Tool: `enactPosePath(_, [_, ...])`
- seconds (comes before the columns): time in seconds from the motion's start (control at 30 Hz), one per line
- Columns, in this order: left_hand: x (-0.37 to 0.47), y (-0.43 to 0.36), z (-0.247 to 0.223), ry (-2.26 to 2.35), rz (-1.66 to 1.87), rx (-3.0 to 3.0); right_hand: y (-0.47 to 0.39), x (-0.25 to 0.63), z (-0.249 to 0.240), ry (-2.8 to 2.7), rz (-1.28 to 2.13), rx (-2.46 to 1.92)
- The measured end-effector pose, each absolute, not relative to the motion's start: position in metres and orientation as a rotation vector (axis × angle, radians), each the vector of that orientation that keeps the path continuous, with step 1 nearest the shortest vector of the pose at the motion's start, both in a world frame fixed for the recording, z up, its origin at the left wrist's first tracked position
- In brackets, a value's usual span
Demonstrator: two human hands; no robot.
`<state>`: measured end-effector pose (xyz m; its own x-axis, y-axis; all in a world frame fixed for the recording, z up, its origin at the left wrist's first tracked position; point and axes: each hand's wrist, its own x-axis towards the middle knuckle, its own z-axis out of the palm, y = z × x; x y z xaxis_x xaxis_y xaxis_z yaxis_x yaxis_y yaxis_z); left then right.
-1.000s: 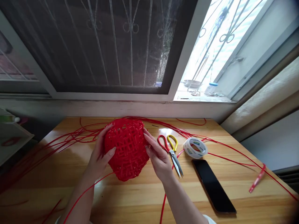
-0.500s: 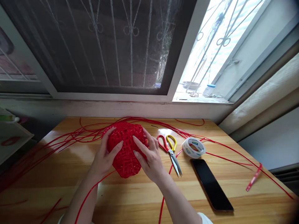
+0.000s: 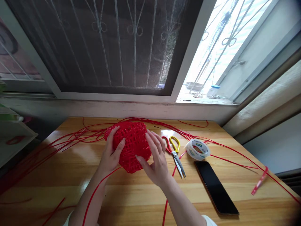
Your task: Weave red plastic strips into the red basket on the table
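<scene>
Left hand [image 3: 110, 159] and right hand [image 3: 159, 164] grasp a red mesh [image 3: 133, 142] from both sides, over the worktop [image 3: 131, 201], left of scissors [image 3: 176, 158]. The strand [image 3: 89, 202] crossing the left forearm could snag if pulled, tugging the mesh askew.

Left sleeve [image 3: 68, 218]: pale, edge visible | right sleeve [image 3: 209, 221]: white, edge visible | left hand [image 3: 111, 155]: bare | right hand [image 3: 157, 162]: bare

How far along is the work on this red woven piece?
Done: the red woven piece shows a dense lattice across its visible face. In hand: the left hand and right hand hold it. Left: probably securing the loose strand near its lower edge; I cannot tell what else.
</scene>
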<state>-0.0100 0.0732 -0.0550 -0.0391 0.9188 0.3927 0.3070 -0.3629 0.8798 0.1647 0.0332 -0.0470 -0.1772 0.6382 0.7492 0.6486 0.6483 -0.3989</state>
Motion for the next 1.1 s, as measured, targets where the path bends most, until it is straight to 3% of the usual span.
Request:
enactPosePath(0.17, [-0.008, 0.073, -0.054, 1.325, 1.417, 1.683, 0.013, 0.139, -0.038, -2.150, 0.057, -0.889])
enactPosePath(0.33, [-0.008, 0.074, -0.054, 1.283, 1.307, 1.749, 0.022, 0.130, -0.045, -2.086, 0.150, -0.931])
enactPosePath(0.6, [-0.004, 0.082, -0.070, 1.316, 1.297, 1.885, 0.044, 0.165, -0.047, -1.226, 1.033, -0.872])
enactPosePath(0.93, [0.000, 0.081, -0.076, 1.380, 1.280, 1.933, 0.032, 0.230, -0.008, -0.955, 0.789, -0.689])
enactPosePath(1.1, [-0.001, 0.081, -0.077, 1.407, 1.196, 2.049, 0.036, 0.243, -0.008, -0.799, 0.671, -0.802])
